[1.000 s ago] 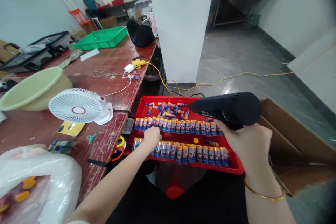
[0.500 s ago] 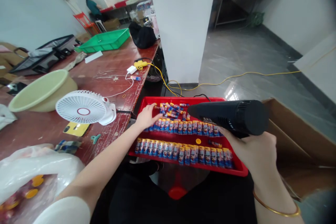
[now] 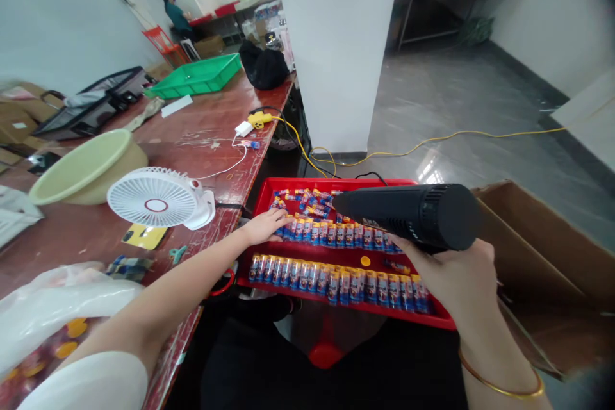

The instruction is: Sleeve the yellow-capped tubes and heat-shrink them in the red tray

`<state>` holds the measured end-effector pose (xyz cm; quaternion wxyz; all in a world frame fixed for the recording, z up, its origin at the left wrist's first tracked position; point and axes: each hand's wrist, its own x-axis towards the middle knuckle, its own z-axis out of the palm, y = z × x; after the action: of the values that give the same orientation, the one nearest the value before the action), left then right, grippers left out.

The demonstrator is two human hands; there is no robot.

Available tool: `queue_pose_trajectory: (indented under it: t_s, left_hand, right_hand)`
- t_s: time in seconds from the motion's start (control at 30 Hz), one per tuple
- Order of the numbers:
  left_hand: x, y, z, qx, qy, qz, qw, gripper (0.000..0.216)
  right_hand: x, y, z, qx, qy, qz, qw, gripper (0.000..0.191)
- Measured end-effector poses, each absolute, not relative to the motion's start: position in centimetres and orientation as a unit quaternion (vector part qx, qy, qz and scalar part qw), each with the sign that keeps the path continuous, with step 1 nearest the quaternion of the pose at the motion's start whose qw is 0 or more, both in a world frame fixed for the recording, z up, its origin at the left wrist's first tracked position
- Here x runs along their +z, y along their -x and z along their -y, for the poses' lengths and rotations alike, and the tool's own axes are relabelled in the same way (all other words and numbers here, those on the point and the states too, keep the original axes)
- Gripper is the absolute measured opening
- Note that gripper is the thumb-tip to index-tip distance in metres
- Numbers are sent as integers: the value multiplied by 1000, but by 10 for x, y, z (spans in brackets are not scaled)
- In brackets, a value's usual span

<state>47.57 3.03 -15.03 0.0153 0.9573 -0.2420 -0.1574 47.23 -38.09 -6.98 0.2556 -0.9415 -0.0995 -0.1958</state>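
Grasping a black blower (image 3: pixel 408 213) in the fingers of the right hand (image 3: pixel 464 278), pointing its narrow end toward the left fingers and holding it over the right part of a red tray (image 3: pixel 307 251). Reaching with the left hand (image 3: pixel 259 229) to the left end of the upper row of small yellow-capped tubes (image 3: pixel 331 235), stretching the fingers out, slightly parted; from this angle, impossible to tell whether pinching a tube or merely touching. Just beyond the left fingers, in the same tray, a loose heap of tubes (image 3: pixel 312 200); on their near side, a lower row of tubes (image 3: pixel 298 274), side by side. To their right, between the two rows, a round yellow cap (image 3: pixel 366 261) and a lone tube (image 3: pixel 396 266). Well left of those fingers, on a worn red desk (image 3: pixel 225 163), a white fan (image 3: pixel 156 205) and a pale green basin (image 3: pixel 81 170). Right of the right fingers, an open cardboard box (image 3: pixel 542 250).
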Motion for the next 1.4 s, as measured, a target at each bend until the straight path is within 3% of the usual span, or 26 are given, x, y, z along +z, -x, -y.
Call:
queue_pose_trajectory:
  t_s: [0.17, 0.33, 0.5, 0.63, 0.8, 0.97, 1.1, 1.27, 1.33, 1.4]
  left_hand:
    - [-151, -516, -23, -152, -965, 210, 29, 63]
    - [-160, -565, -2, -100, -993, 51, 24, 69]
    - [-150, -551, -7, -132, -990, -48, 3, 47]
    - [-140, -516, -12, -205, -978, -40, 9, 53]
    - [-140, -520, 2, -203, -976, -62, 45, 29]
    - [-131, -538, 2, -152, -979, -136, 26, 38]
    - [-124, -512, -3, -186, -970, -153, -31, 46]
    - [-137, -466, 4, -245, -956, -137, -91, 98]
    - [-147, -457, 8, -240, -956, -129, -103, 95]
    - [-155, -454, 10, -229, -960, -122, -109, 77]
  right_hand:
    - [-74, -473, 384, -173, 942, 82, 276, 52]
    - [-72, -472, 390, -170, 944, 93, 266, 46]
    - [-69, -468, 391, -174, 935, 100, 294, 50]
    - [-70, -467, 381, -183, 938, 110, 274, 50]
    - [-66, -468, 375, -157, 935, 119, 295, 46]
    - [-64, -464, 379, -167, 941, 114, 271, 47]
    - [-68, -461, 381, -152, 938, 116, 289, 46]
    - [-71, -458, 380, -178, 939, 128, 264, 42]
    - [-71, -456, 380, -177, 936, 117, 280, 39]
    - [-70, -453, 383, -179, 932, 106, 295, 35]
